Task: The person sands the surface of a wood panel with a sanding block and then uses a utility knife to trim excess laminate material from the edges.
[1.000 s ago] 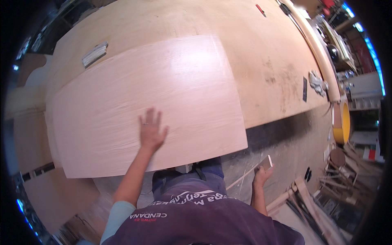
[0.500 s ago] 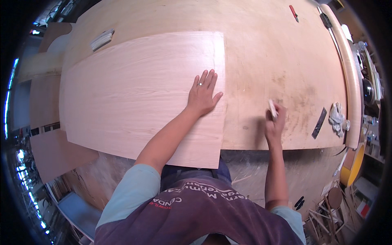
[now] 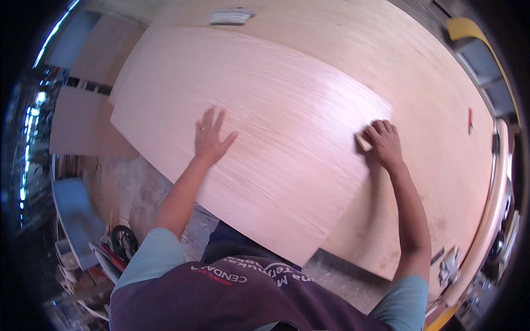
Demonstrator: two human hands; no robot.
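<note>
The wood sheet [image 3: 265, 165] lies on the table [image 3: 436, 149]. The left hand [image 3: 211, 140], spread, is over the sheet, contact unclear. The right hand [image 3: 385, 143], well apart, grips a block [image 3: 362, 143] near the sheet's right edge. Strips [image 3: 231, 17] lie beyond the sheet; a blue panel [image 3: 77, 207] is left of it.

Head fisheye looks steeply down; shirt [image 3: 243, 300] closest at 6 o'clock, panel [image 3: 265, 138] mid-view, table [image 3: 353, 33] farther toward 1.

A woodworking workshop. A broad table [image 3: 441, 165] bearing a wood-grain sheet [image 3: 265, 127] fills the centre. Boards [image 3: 83, 124] show at left, a long roll [image 3: 498, 176] and red tool [image 3: 470, 117] at right.
</note>
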